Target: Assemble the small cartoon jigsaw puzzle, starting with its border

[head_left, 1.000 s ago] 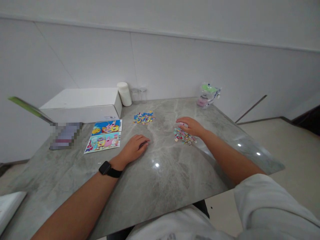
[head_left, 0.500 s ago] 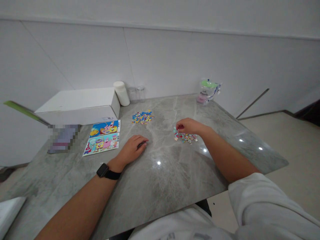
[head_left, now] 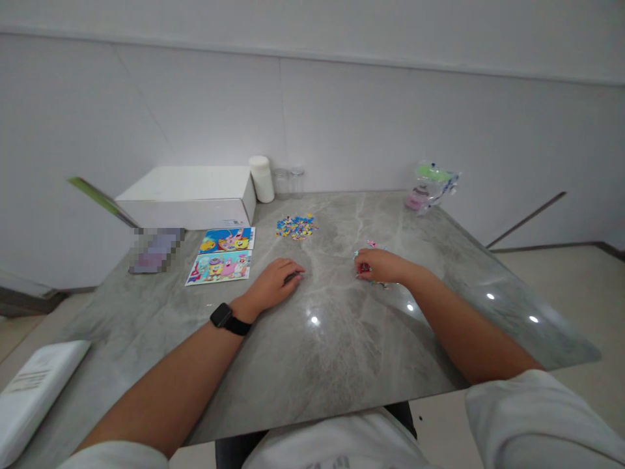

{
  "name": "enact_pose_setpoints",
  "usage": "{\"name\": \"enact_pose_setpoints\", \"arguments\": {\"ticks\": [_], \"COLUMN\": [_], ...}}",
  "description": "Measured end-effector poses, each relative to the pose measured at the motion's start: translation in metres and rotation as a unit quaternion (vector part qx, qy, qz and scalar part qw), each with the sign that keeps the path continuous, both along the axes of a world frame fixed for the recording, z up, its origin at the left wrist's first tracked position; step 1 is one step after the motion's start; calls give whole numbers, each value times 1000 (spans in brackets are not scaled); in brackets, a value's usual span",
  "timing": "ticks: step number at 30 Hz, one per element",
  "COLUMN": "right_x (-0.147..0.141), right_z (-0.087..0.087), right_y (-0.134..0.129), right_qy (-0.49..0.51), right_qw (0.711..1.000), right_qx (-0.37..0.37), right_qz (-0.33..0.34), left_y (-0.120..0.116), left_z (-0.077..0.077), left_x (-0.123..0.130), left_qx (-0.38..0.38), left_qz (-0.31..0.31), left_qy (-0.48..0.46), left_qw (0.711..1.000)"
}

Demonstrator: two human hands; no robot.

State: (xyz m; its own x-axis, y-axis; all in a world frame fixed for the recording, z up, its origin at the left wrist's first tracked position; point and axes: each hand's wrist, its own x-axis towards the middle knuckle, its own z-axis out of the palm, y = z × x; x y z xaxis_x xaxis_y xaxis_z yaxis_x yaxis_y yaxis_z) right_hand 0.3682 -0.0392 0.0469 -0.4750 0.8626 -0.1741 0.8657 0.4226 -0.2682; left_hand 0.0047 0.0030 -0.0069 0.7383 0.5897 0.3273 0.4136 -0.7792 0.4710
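Right-hand grip [head_left: 383, 264] is curled narrow over the small puzzle pieces [head_left: 372, 243], whether holding any I cannot tell.

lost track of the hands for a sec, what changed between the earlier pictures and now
The right hand has moved toward the person, over the pastel pile, and its fingers have curled in; whether they grip a piece cannot be told. The view has swung slightly left. The left hand, blue-and-yellow pile and picture cards stayed put.

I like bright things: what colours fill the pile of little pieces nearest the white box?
The pile looks mostly blue and yellow; best view: head.
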Motion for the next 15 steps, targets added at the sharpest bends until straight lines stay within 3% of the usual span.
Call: {"name": "enact_pose_setpoints", "arguments": {"ticks": [4,9,12,15], "right_x": [-18,-67,-98,-118], "right_z": [15,23,7,-21], "right_y": [10,30,40,45], "right_qy": [54,151,208,243], "right_qw": [999,986,970,951], "right_qx": [5,74,121,189], "right_qz": [5,25,41,29], "left_y": [1,2,3,3], "left_z": [-1,2,5,6], "left_x": [0,-1,-4,-5], "left_qx": [10,12,5,-12], "left_qz": [12,82,120,140], "left_qy": [-12,-51,-68,-80], "left_qw": [1000,995,990,987]}}
